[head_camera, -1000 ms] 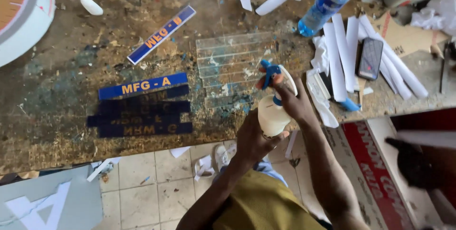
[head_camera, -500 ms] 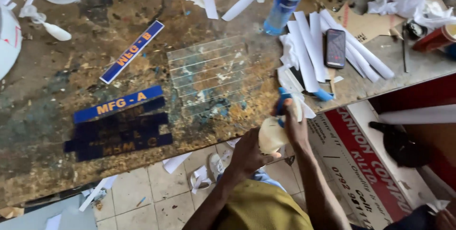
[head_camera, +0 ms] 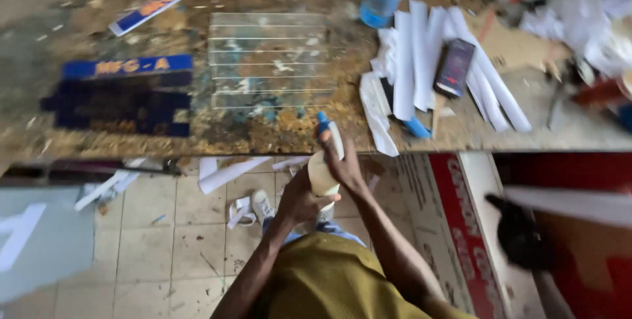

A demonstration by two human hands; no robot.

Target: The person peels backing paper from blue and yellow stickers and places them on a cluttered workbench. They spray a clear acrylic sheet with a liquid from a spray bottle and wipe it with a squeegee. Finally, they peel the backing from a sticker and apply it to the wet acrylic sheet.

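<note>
Now both hands have drawn the spray bottle [head_camera: 322, 177] back off the table [head_camera: 276, 131]: left hand [head_camera: 299, 200] grips its body, right hand [head_camera: 343, 164] wraps the nozzle.

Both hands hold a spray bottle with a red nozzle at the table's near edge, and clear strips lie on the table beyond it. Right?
Not quite: the head view shows the spray bottle has a blue nozzle, not red. Left hand and right hand do hold it at the table edge, clear strips beyond.
</note>
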